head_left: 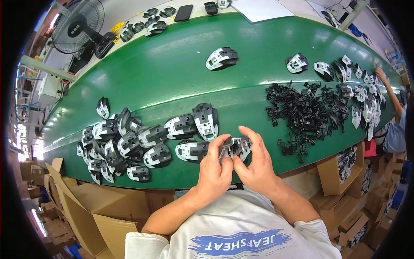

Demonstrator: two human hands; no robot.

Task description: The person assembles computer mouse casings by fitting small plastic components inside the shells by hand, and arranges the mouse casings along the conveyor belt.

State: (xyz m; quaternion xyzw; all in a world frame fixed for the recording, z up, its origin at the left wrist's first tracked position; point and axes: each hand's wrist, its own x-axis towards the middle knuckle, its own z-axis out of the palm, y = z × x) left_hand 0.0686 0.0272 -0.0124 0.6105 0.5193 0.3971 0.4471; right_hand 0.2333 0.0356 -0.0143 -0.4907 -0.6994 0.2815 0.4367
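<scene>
While left hand [215,167] and right hand [257,168] grip 1 shell [236,147], work looks unfinished: black parts [308,112] lie loose along the tabletop's [168,80] near edge.

1 upside-down white word [240,242]; it crosses the blue patch [235,237] on a white shirt [258,216].

A person's left hand [215,167] and right hand [258,168] held a white-and-black piece [235,147] above the near edge of a green table [151,73]. Mouse-shaped shells [129,144] lay piled to the left, small black parts [308,112] heaped to the right, and a co-worker's arm [392,95] reached in beyond.
</scene>
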